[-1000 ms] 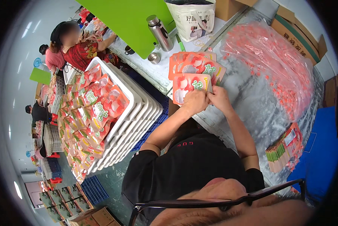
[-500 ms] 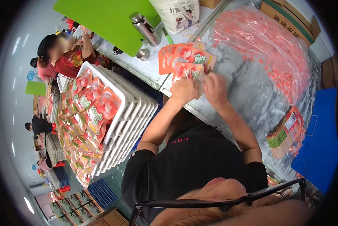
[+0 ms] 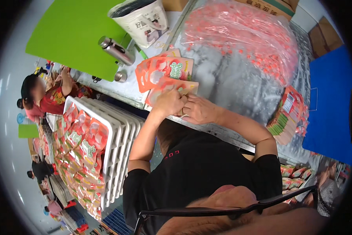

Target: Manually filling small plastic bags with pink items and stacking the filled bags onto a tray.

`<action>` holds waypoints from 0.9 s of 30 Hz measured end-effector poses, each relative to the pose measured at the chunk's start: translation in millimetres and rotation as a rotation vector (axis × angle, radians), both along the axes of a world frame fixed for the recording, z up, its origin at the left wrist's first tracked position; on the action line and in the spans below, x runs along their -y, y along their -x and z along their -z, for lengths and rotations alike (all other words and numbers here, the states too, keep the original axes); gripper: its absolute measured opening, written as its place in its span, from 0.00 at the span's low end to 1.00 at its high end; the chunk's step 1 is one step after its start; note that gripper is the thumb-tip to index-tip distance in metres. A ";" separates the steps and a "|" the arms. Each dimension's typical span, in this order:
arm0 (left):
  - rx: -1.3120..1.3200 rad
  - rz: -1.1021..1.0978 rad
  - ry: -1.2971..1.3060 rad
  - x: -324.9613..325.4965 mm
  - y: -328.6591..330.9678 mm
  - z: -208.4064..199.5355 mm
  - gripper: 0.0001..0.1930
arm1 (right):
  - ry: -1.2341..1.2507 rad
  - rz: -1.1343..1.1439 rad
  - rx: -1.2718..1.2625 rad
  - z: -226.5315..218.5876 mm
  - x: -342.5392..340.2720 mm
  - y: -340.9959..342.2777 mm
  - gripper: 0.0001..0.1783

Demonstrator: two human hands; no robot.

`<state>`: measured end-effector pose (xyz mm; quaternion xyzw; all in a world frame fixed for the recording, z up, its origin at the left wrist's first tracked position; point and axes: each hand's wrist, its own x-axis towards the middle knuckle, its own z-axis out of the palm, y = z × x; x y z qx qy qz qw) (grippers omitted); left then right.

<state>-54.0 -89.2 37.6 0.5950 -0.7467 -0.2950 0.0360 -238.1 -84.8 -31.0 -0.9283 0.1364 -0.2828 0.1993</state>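
Left fingers: my left fingers point(image 3: 179, 102), bent closed over the near part of one pouch, holding it.
Right fingers: my right fingers point(image 3: 189, 105), curled in, meeting the left ones at the pouch's near right side; whether they pinch it I cannot tell, the contact being hidden.
Pouch in work: one red pouch point(image 3: 164, 87), fruit-printed, at the bench's near edge, partly covered by my left hand.
Fanned pouches: red-and-tan set point(image 3: 160, 72), overlapping, just beyond the pouch in work.
Bench: grey bench point(image 3: 213, 76), surface mottled.
Bulk sweets: clear plastic bag point(image 3: 242, 33) of small red pieces, far right on the bench; some pieces lie by its near edge.
Pouch stack: red, green-and-tan-edged bundle point(image 3: 287, 115), right end of the bench, near a blue panel point(image 3: 328, 102).
Drinkware: steel bottle point(image 3: 117, 51); small steel cup point(image 3: 121, 76) near it.
Carrier: white tote bag point(image 3: 144, 27), dark inside, beyond the bottle.
Board: bright green board point(image 3: 78, 35), far left.
Trays: white tray stack point(image 3: 115, 135), to my left, its top tray heaped with filled pouches point(image 3: 82, 150).
Co-worker: person in a red patterned top point(image 3: 56, 100), beyond the trays.
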 end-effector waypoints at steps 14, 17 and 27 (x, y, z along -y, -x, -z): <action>-0.249 0.399 -0.073 13.6 6.4 -33.7 0.54 | -0.514 -0.184 -0.146 -18.0 9.2 35.1 0.19; -0.466 0.673 -0.236 21.4 -3.6 11.5 0.67 | -0.729 -0.221 -0.251 -53.2 8.2 39.8 0.17; -0.954 -0.039 -0.431 -10.2 -6.5 47.4 0.51 | -0.311 0.713 0.306 49.2 100.0 79.2 0.15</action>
